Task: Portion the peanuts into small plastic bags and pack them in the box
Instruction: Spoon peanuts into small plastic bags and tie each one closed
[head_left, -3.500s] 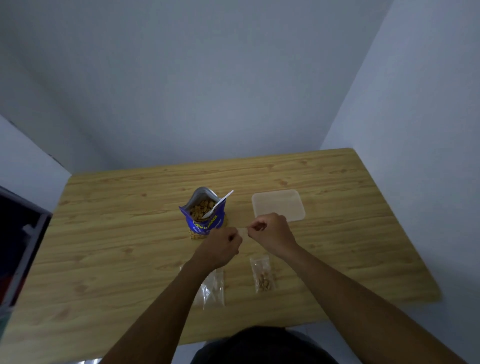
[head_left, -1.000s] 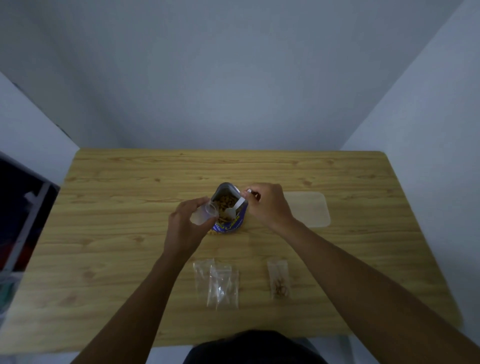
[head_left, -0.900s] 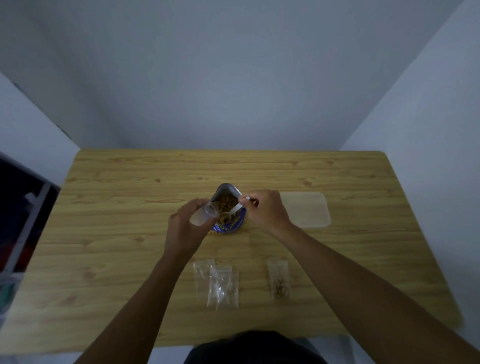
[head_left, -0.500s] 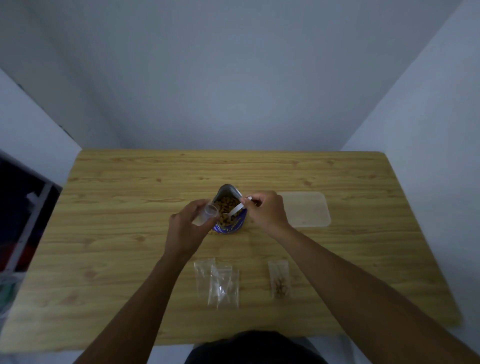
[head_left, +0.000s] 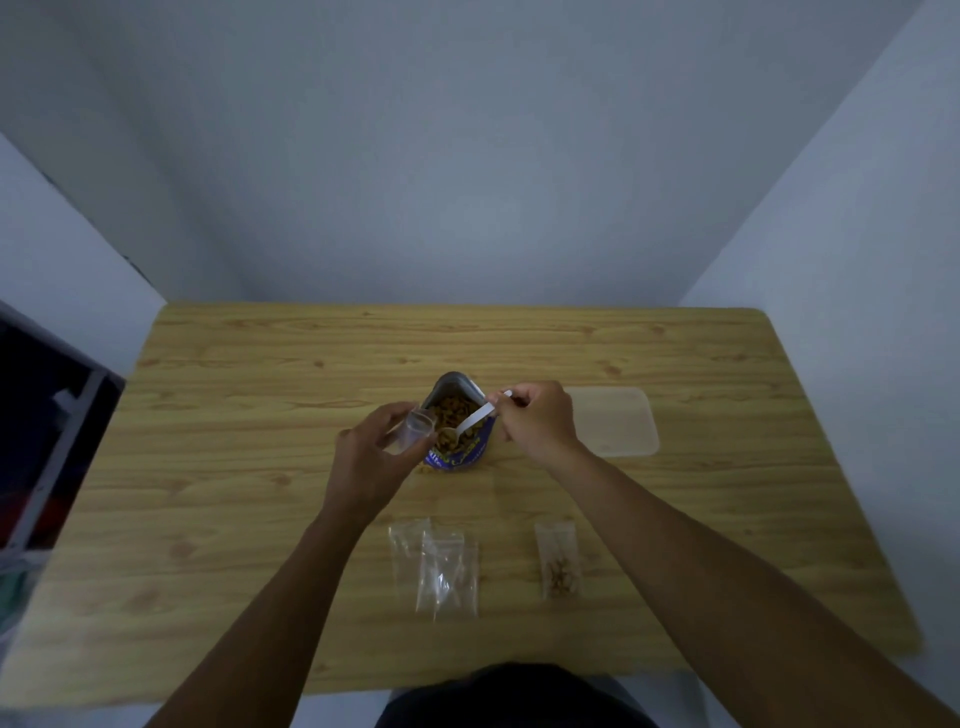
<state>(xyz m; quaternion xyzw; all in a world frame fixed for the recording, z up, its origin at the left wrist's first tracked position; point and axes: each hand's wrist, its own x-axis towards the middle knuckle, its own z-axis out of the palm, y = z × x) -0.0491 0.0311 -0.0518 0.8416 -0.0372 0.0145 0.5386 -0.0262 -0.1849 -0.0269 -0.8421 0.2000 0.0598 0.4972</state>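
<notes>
A blue peanut pouch (head_left: 457, 457) stands open mid-table, peanuts showing inside. My right hand (head_left: 537, 422) pinches the handle of a white plastic spoon (head_left: 475, 420) whose bowl, loaded with peanuts, sits over the pouch mouth. My left hand (head_left: 371, 460) holds a small clear plastic bag (head_left: 410, 431) with its mouth open, just left of the pouch. A small bag with peanuts (head_left: 558, 561) lies flat near the front. To its left lie empty clear bags (head_left: 441, 564). The translucent box (head_left: 615, 421) rests right of my right hand.
The wooden table (head_left: 234, 467) meets grey walls at its far and right sides. A dark shelf or frame (head_left: 47, 441) stands off the left edge. My forearms cross the table's front part.
Earlier both hands pinched a small bag closed near the front. Since then the left hand holds an open empty bag beside the pouch. The right hand took the spoon, whose bowl has lifted with peanuts.
</notes>
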